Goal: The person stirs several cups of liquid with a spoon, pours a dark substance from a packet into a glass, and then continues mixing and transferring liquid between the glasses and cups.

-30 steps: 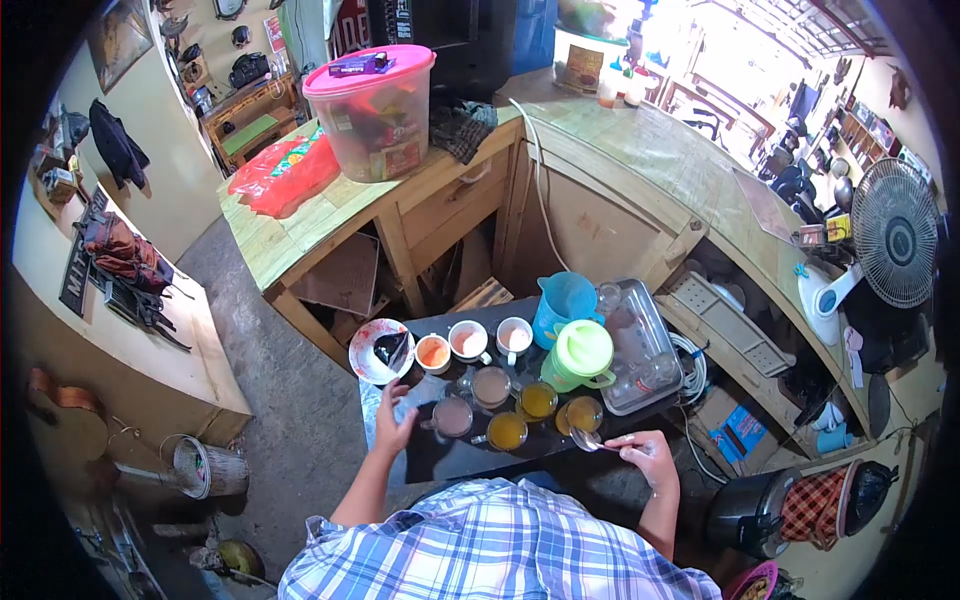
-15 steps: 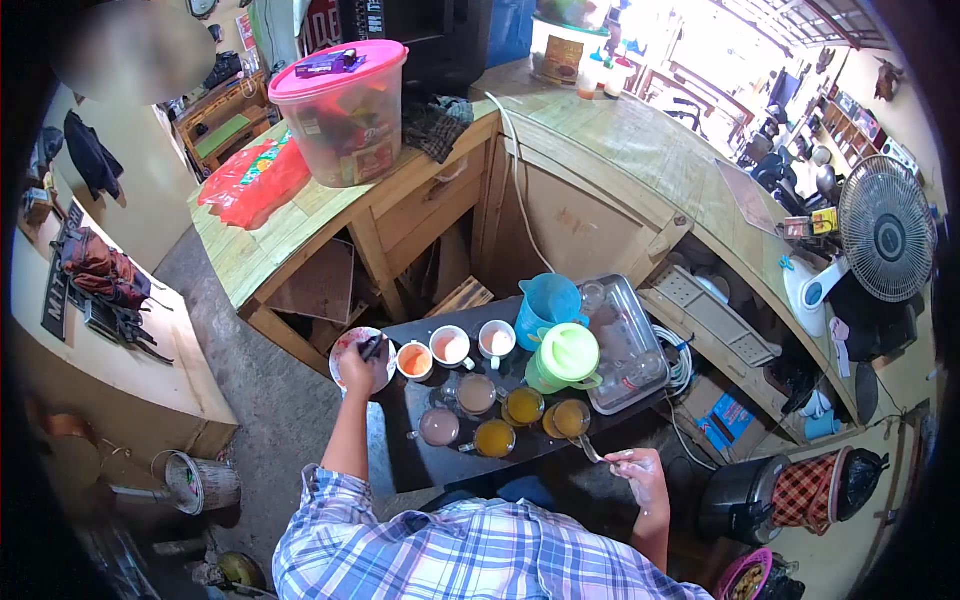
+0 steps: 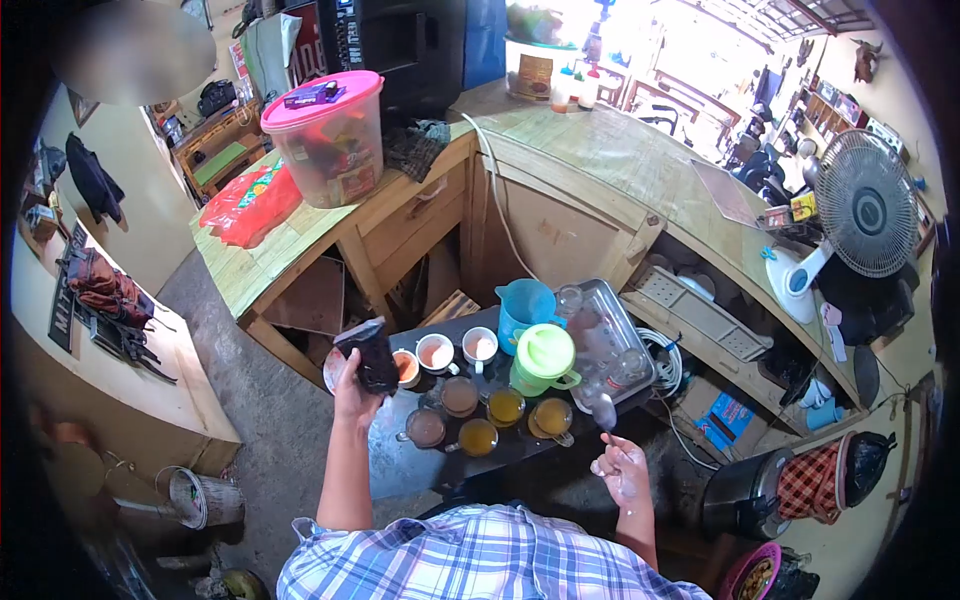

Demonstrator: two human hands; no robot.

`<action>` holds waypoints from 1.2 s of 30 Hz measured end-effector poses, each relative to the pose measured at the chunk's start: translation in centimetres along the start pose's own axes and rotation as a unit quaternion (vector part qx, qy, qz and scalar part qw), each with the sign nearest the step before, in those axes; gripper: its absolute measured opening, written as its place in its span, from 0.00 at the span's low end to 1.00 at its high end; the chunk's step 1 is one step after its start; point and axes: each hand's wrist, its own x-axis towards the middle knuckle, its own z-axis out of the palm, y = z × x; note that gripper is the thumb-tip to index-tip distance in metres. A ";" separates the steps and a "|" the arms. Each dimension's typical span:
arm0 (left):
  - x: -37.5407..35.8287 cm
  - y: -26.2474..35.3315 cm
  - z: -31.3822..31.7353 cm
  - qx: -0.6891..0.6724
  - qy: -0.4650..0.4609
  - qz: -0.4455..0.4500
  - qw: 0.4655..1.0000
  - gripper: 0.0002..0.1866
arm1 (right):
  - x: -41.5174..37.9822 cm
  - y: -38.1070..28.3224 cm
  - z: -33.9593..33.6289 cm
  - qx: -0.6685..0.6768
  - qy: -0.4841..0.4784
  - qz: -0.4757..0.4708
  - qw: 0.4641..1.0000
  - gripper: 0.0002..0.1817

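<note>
At ten o'clock of the low table (image 3: 400, 468), your left hand (image 3: 352, 398) holds up a dark packet (image 3: 372, 364).
From the mugs' centre, its fingers are closed around the packet, in front of the partly hidden bowl (image 3: 331, 371); at four o'clock your right hand (image 3: 624, 470) pinches a spoon (image 3: 604, 412), fingers curled, the spoon's tip raised. Five glass mugs (image 3: 505, 407) of drink stand between your hands, three white cups (image 3: 436, 353) at eleven to twelve, two pitchers (image 3: 545, 358) at one, and a clear tray (image 3: 640, 392) of glassware at two.
</note>
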 end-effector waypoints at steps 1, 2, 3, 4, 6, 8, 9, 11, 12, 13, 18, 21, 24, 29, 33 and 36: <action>-1.8 0.1 3.9 0.012 -0.024 0.001 1.000 0.26 | -0.5 -0.5 0.8 -0.044 0.032 0.014 0.998 0.16; -3.0 -0.2 6.2 0.026 -0.049 -0.001 0.998 0.27 | -0.9 -0.9 1.5 -0.086 0.067 0.029 0.994 0.15; -3.2 -0.9 6.5 0.047 -0.078 -0.062 0.994 0.27 | -1.4 -1.2 1.9 -0.122 0.065 0.034 0.990 0.17; -4.2 -2.0 7.2 0.061 -0.038 -0.095 0.993 0.25 | -1.8 -1.5 2.4 -0.119 0.074 0.028 0.990 0.17; -6.2 -4.0 10.9 0.165 -0.047 -0.058 0.983 0.25 | -2.6 -2.1 3.4 -0.157 0.068 0.055 0.984 0.17; -7.6 -5.9 13.1 0.207 -0.076 -0.082 0.972 0.23 | -3.3 -2.7 4.7 -0.161 0.081 0.039 0.983 0.16; -8.1 -7.1 13.8 0.222 -0.092 -0.097 0.966 0.23 | -3.6 -3.0 5.3 -0.193 0.085 0.027 0.977 0.16; -9.5 -8.1 15.9 0.265 -0.129 -0.100 0.950 0.19 | -4.2 -3.2 5.4 -0.229 0.082 0.008 0.970 0.15; -9.9 -8.7 16.5 0.271 -0.142 -0.100 0.947 0.18 | -4.6 -3.4 5.4 -0.227 0.086 0.006 0.970 0.15; -10.3 -9.0 17.2 0.268 -0.158 -0.097 0.945 0.17 | -4.9 -3.6 5.5 -0.248 0.083 -0.006 0.965 0.15; -11.6 -10.4 18.2 0.298 -0.169 -0.081 0.936 0.16 | -6.0 -4.1 5.1 -0.265 0.078 -0.006 0.961 0.14; -12.0 -10.5 18.1 0.309 -0.163 -0.070 0.934 0.15 | -6.0 -4.1 5.1 -0.264 0.063 -0.006 0.962 0.14; -12.5 -10.1 17.7 0.306 -0.152 -0.061 0.938 0.14 | -5.8 -3.8 5.3 -0.261 0.053 0.006 0.964 0.13; -12.1 -8.7 16.5 0.316 -0.131 -0.041 0.939 0.13 | -4.9 -3.4 7.1 -0.284 0.025 0.017 0.958 0.14; -10.6 -7.0 15.0 0.316 -0.099 -0.034 0.943 0.13 | -3.2 -1.8 8.3 -0.291 0.003 0.012 0.957 0.14; -8.9 -5.2 13.3 0.343 -0.081 -0.016 0.936 0.13 | -1.4 -0.4 10.1 -0.285 -0.009 0.015 0.958 0.14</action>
